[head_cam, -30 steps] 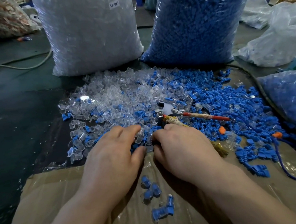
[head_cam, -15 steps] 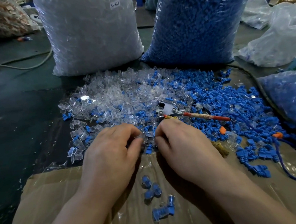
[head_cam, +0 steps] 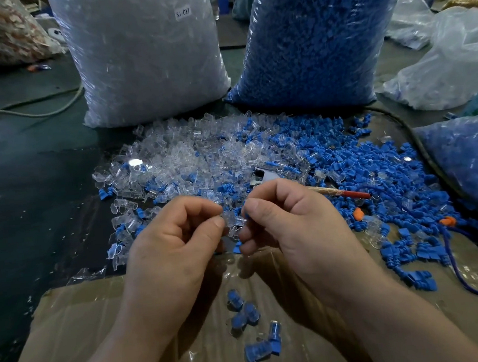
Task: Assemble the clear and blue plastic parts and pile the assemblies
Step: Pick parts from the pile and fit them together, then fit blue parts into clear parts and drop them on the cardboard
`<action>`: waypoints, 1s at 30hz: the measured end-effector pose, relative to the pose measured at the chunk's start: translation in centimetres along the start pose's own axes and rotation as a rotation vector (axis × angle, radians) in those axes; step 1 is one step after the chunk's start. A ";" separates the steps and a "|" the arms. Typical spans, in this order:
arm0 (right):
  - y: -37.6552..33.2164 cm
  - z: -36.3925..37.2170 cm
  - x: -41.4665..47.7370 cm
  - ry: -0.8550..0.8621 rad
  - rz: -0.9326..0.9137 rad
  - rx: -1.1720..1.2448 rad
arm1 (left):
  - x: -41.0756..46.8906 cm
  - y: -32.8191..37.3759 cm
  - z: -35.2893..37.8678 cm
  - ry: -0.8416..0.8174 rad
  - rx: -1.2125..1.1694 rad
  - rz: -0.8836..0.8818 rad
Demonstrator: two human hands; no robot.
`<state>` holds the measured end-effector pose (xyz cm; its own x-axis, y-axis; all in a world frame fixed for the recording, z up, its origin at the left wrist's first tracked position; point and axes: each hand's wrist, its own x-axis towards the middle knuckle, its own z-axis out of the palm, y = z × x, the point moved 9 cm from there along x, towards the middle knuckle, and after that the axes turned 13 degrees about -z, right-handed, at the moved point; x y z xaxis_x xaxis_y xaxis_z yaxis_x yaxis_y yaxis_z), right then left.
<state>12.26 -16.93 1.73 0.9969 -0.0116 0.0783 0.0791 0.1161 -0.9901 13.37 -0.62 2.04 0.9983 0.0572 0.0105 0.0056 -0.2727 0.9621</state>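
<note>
Loose clear plastic parts (head_cam: 191, 158) and blue plastic parts (head_cam: 352, 158) lie spread in one wide heap across the table. My left hand (head_cam: 169, 248) pinches a clear part (head_cam: 230, 221) between thumb and forefinger, just above the heap's near edge. My right hand (head_cam: 294, 225) meets it from the right, fingers curled round a blue part (head_cam: 246, 216) that is mostly hidden. Several finished assemblies (head_cam: 252, 327), blue inside clear, lie on the cardboard (head_cam: 80, 319) below my hands.
A big bag of clear parts (head_cam: 144, 54) and a big bag of blue parts (head_cam: 315, 37) stand behind the heap. A red-handled tool (head_cam: 343, 192) lies among the blue parts. Another bag with blue parts (head_cam: 468, 159) is at the right. A cable (head_cam: 29, 112) runs at far left.
Both hands have risen out of the heap and drawn slightly toward me, now holding a clear part and a blue part together between the fingertips.
</note>
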 end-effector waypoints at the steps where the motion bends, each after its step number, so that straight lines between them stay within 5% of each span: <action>1: -0.1 0.0 0.0 0.005 -0.015 0.012 | 0.0 -0.1 0.0 -0.007 -0.046 -0.018; 5: -0.4 0.1 0.0 -0.026 -0.076 -0.007 | 0.0 -0.3 -0.1 -0.034 -0.133 -0.064; 14: -3.5 2.2 -0.6 -0.155 -0.558 -0.644 | 0.2 -2.1 1.1 -0.210 -0.358 -0.222; 24: -4.6 2.4 -1.2 -0.159 -0.759 -0.603 | 0.2 -2.5 1.6 -0.279 -0.507 -0.352; 30: -4.2 2.5 -0.9 -0.166 -0.715 -0.667 | 0.0 -1.8 2.0 -0.342 -0.567 -0.333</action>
<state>11.00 -14.90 6.10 0.7065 0.2840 0.6482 0.6956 -0.4471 -0.5623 13.44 -2.05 -0.24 0.9117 -0.2775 -0.3030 0.3731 0.2504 0.8934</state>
